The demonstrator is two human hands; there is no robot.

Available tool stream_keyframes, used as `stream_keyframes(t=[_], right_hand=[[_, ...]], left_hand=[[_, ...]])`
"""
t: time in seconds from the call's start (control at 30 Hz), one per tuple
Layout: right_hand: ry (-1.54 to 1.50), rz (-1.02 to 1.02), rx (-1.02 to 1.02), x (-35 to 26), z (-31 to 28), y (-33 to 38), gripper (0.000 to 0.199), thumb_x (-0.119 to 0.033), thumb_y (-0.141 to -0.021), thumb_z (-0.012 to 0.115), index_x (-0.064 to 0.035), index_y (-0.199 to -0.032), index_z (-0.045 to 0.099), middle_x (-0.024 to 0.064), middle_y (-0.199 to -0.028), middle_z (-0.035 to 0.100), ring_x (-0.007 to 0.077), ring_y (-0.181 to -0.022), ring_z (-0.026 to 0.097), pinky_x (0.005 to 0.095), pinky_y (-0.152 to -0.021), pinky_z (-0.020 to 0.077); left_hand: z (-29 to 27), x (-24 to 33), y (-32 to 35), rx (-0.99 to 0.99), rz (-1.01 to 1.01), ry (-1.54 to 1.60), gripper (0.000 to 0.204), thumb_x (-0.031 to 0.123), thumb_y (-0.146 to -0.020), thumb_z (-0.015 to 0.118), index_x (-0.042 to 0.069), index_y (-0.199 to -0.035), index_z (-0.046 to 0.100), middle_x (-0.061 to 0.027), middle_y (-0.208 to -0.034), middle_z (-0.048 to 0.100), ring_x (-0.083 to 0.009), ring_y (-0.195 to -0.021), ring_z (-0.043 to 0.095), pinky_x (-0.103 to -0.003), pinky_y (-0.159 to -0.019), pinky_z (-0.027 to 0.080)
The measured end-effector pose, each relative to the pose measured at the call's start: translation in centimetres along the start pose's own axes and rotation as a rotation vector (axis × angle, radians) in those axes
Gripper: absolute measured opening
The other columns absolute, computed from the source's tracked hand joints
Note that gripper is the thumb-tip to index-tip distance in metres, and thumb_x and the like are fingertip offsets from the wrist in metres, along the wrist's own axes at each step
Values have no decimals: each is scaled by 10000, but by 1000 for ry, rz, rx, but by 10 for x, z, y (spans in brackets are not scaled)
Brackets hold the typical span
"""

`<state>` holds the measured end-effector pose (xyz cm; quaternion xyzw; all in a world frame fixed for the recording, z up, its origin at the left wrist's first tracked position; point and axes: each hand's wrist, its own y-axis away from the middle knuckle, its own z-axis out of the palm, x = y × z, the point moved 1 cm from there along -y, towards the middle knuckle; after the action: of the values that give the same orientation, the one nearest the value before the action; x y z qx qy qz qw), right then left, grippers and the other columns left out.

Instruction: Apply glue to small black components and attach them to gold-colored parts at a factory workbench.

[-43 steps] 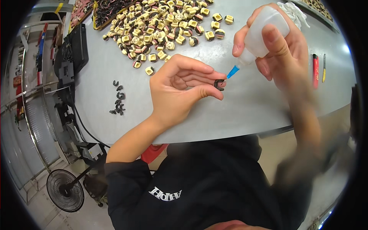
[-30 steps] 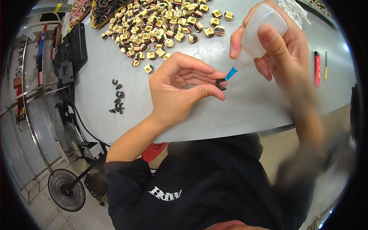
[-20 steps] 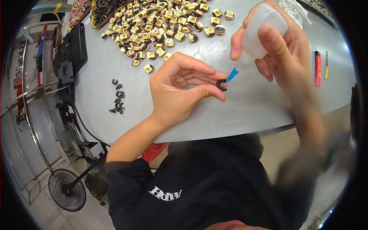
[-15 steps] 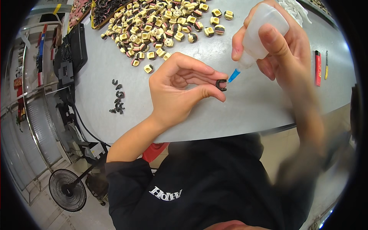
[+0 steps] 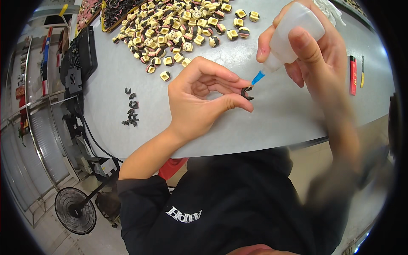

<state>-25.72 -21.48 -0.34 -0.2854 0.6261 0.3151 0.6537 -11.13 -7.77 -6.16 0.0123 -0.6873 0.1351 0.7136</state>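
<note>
Between the thumb and fingertips of my left hand (image 5: 206, 91) is pinched a small black U-shaped piece (image 5: 246, 93), its gap turned to the right. My right hand (image 5: 316, 53) grips a translucent white squeeze bottle (image 5: 299, 32), tilted down to the left. The bottle's blue dispensing tip (image 5: 257, 78) reaches the upper end of the black piece; whether it touches cannot be made out. Left of my left hand, several loose black curved pieces (image 5: 133, 105) lie on the grey table (image 5: 148, 140).
Many small cream, black and pink moulded parts (image 5: 170, 34) are heaped at the back. A tray of dark pieces (image 5: 114, 15) stands behind left. At right lie a red lighter-like object (image 5: 352, 75) and a thin yellow-handled tool (image 5: 362, 72). Black equipment (image 5: 83, 55) borders the left edge.
The bottle's blue tip has shifted slightly up and left, closer to the upper end of the black piece. That piece has turned a little in my left fingers.
</note>
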Motion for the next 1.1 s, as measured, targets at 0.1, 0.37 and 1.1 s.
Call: stream_keyframes(t=[0.1,0.37,1.1], right_hand=[[12,13,0,0,2,1,320,-290,-875,570,-13,-936,424,167,-732,629,52,-406,407,177,-377,321],[42,40,95,2,6,2,313,-290,-874,570,-24,-940,418,149,-737,635,52,-406,405,172,-383,321],[331,-346,494,10,-43,-26,242,-22,-815,632,-29,-969,446,126,-883,628,139,-793,611,238,-638,471]], left_hand=[[-1,-1,1,-10,8,10,366,-75,-687,733,-14,-939,474,-146,-851,631,-186,-755,661,-278,-686,560],[-2,-2,1,13,16,11,354,-73,-698,725,-11,-936,470,-149,-855,632,-191,-763,662,-275,-688,557],[-4,4,0,119,0,57,272,-41,-762,682,-20,-956,493,-176,-930,636,-201,-837,650,-270,-729,528]])
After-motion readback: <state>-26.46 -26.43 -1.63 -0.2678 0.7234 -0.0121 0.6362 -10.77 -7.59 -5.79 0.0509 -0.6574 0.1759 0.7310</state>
